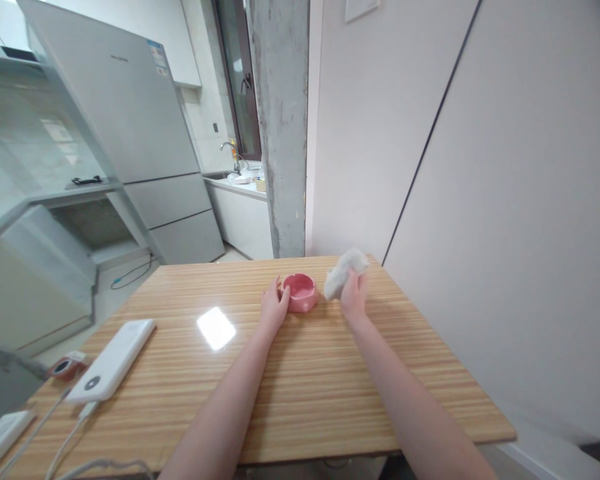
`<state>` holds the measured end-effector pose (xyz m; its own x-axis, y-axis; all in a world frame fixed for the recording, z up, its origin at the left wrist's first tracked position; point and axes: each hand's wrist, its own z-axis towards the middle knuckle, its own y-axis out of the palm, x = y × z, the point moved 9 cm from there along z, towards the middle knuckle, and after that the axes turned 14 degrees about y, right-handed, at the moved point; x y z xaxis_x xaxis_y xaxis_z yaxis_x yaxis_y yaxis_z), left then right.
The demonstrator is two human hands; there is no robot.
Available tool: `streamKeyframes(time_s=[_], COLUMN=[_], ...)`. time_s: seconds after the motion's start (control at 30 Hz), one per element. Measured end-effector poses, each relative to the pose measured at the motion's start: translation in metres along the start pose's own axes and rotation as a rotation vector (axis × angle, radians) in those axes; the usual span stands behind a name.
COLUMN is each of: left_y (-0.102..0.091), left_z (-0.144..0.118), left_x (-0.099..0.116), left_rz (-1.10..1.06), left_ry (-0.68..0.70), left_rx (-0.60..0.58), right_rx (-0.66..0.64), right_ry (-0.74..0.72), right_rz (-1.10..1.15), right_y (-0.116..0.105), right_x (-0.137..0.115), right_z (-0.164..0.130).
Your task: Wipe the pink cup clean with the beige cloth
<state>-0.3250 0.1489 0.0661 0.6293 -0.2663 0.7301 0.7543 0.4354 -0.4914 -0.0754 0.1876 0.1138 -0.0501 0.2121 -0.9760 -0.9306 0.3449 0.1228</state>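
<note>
A pink ashtray with notches in its rim sits upright on the wooden table, toward the far edge. My left hand grips it from the left side, with the thumb at the near rim and the fingers around the outer wall. To the right of the ashtray, my right hand clutches a crumpled white cloth just above the tabletop. The cloth stands a little apart from the ashtray. Part of the cloth is hidden behind the fingers.
On the wooden table, a white power bank with cables lies at the left. Beside it are a small orange-red object and a white power strip. A wall runs along the right; a fridge stands beyond at the left.
</note>
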Motion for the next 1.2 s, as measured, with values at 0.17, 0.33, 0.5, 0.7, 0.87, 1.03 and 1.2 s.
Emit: streamKeyframes(time_s=[0.17, 0.33, 0.5, 0.7, 0.87, 1.03, 1.2], left_y=[0.003, 0.002, 0.005, 0.012, 0.036, 0.034, 0.011], left_z=[-0.001, -0.002, 0.0, -0.001, -0.016, -0.015, -0.01], left_x=[0.006, 0.014, 0.008, -0.002, 0.006, 0.008, -0.002], left_rz=[0.028, -0.035, -0.068, -0.389, -0.741, -0.78, -0.614], left_ry=[0.006, 0.038, 0.049, -0.033, -0.21, -0.206, -0.146], left_rx=[-0.065, -0.089, -0.083, 0.062, 0.133, 0.167, 0.268], right_rx=[-0.584, -0.587, -0.615, -0.655, -0.509, -0.596, -0.711], right_ry=[-0.389, -0.486, -0.444, -0.38, -0.377, -0.432, -0.473], right_rz=[-0.591, -1.014, -1.056, -0.995, -0.893, -0.747, -0.659], right_y=[0.076, 0.095, 0.099, 0.097, 0.093, 0.103, 0.11], right_x=[-0.015, 0.001, 0.014, 0.022, 0.01, 0.004, 0.006], right_z=[-0.068, -0.096, -0.086, -0.076, -0.08, -0.093, -0.101])
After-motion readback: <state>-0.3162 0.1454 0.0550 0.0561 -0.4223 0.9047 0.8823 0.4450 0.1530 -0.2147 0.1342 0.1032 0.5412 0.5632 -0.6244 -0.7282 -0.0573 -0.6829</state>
